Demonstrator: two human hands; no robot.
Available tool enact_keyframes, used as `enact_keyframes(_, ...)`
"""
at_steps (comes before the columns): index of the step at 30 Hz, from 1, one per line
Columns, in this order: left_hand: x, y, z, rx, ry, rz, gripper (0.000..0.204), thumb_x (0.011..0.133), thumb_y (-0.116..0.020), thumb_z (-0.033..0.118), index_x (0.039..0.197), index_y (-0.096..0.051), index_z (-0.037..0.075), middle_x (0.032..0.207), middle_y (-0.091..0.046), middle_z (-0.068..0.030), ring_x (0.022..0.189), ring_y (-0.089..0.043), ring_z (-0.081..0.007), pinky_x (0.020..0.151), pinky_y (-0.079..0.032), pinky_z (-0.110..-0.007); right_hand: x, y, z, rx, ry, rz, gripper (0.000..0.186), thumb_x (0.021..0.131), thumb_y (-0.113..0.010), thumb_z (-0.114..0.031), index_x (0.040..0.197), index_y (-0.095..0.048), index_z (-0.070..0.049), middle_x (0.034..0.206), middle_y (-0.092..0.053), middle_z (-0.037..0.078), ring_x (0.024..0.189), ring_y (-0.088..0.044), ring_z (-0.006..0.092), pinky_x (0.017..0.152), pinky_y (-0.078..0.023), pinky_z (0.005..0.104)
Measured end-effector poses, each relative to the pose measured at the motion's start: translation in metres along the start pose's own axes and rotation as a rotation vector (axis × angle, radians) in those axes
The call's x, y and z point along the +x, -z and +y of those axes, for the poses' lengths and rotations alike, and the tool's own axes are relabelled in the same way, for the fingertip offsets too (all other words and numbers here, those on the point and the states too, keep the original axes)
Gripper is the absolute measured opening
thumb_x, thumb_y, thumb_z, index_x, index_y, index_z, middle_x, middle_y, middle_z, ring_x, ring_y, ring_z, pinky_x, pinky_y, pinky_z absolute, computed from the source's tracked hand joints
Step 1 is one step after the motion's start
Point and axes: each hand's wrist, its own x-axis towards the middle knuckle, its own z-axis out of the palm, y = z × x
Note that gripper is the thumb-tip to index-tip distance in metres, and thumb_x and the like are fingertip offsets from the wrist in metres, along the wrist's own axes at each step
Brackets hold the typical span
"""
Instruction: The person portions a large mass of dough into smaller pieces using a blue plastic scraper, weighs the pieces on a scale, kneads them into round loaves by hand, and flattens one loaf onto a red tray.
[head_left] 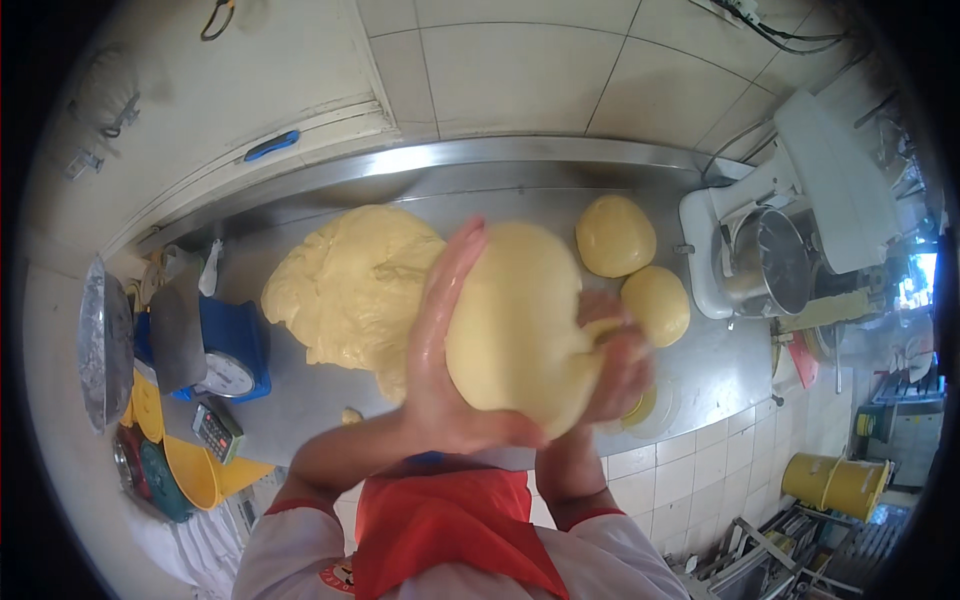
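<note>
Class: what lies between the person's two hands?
In the head view, a large yellow dough lump fills the space from left hand to right hand.

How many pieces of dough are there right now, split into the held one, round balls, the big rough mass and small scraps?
Held piece: 1
Round balls: 2
Big rough mass: 1
Small scrap: 1
Total: 5
</note>
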Motion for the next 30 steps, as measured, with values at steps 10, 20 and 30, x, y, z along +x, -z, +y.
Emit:
enact_keyframes(10, 0.139, -0.06, -0.135, 0.929, -0.011, -0.294, 0.059, 0.063, -0.084, 0.04, 0.119, -0.07, 0.024, 0.137, -0.054, -0.0064, 0.129, -0.045, -0.0374, 0.102, -0.041, -0.052, 0.038, 0.08, 0.187, 0.441, -0.752, 0.272, 0.089, 0.093, -0.03, -0.074, 0.158, -0.01, -0.016, 0.163, -0.009, 0.014, 0.146, -0.02, 0.0367, 0.118, -0.021, 0.0531)
enact_keyframes(20, 0.05, -0.048, -0.382, 0.255, 0.737, -0.719, 0.095, 0.07, -0.073, 0.067, 0.148, -0.041, 0.024, 0.155, -0.03, -0.0207, 0.145, -0.023, -0.0372, 0.117, -0.02, -0.055, -0.16, 0.049, 0.137, -0.031, -1.264, -0.296, 0.047, 0.099, -0.055, -0.035, 0.131, -0.054, -0.001, 0.126, -0.059, 0.013, 0.109, -0.061, 0.0251, 0.093, -0.047, 0.0377)
enact_keyframes(30, -0.302, 0.23, -0.057, 0.653, 0.601, 0.284, 0.038, 0.08, -0.08, 0.027, 0.111, -0.07, 0.008, 0.106, -0.071, -0.0115, 0.1, -0.066, -0.0295, 0.089, -0.051, -0.04, -0.225, -0.019, 0.08, -0.107, -1.069, -0.86, 0.03, 0.094, -0.063, -0.019, 0.118, -0.062, 0.0, 0.089, -0.065, 0.007, 0.082, -0.062, 0.0145, 0.077, -0.052, 0.0286)
